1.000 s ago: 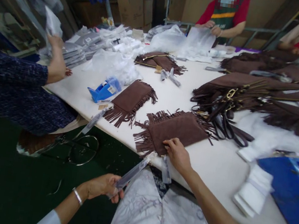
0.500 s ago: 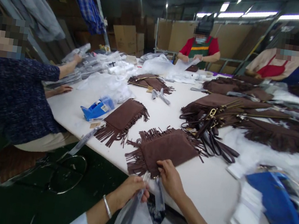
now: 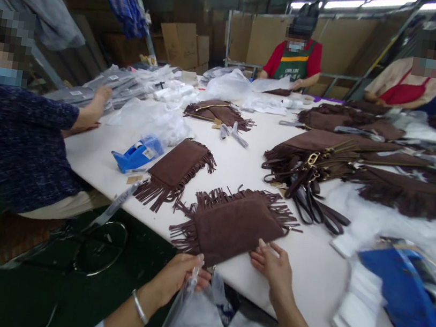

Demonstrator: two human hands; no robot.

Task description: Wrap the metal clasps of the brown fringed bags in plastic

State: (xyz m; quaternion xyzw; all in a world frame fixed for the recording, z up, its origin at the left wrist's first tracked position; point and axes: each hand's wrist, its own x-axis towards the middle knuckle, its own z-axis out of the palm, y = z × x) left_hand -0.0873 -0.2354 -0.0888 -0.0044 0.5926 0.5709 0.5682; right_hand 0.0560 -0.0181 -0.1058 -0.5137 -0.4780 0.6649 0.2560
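A brown fringed pouch (image 3: pixel 233 225) lies flat at the table's near edge, fringe along its far side and both ends. My left hand (image 3: pixel 186 273) pinches a clear plastic sleeve (image 3: pixel 194 276) just below the pouch's near left corner; the sleeve hangs over the table edge. Fingers apart, my right hand (image 3: pixel 274 269) is at the pouch's near right edge, its fingertips by the rim. Whether they press on it I cannot tell. A second fringed pouch (image 3: pixel 179 163) rests to the left, with a plastic-wrapped strap (image 3: pixel 117 206) hanging off the table.
A blue tape dispenser (image 3: pixel 138 155) stands at left. Piled brown bags (image 3: pixel 326 146) with dark straps fill the right. White cards (image 3: pixel 358 307) and a blue bin (image 3: pixel 397 297) are near right. One co-worker (image 3: pixel 22 141) sits at left; two more are across the table (image 3: pixel 238 161).
My right hand has slid right along the pouch's near edge, away from the left corner. My left hand has moved slightly left, still pinching the sleeve. The pouch has shifted slightly left.
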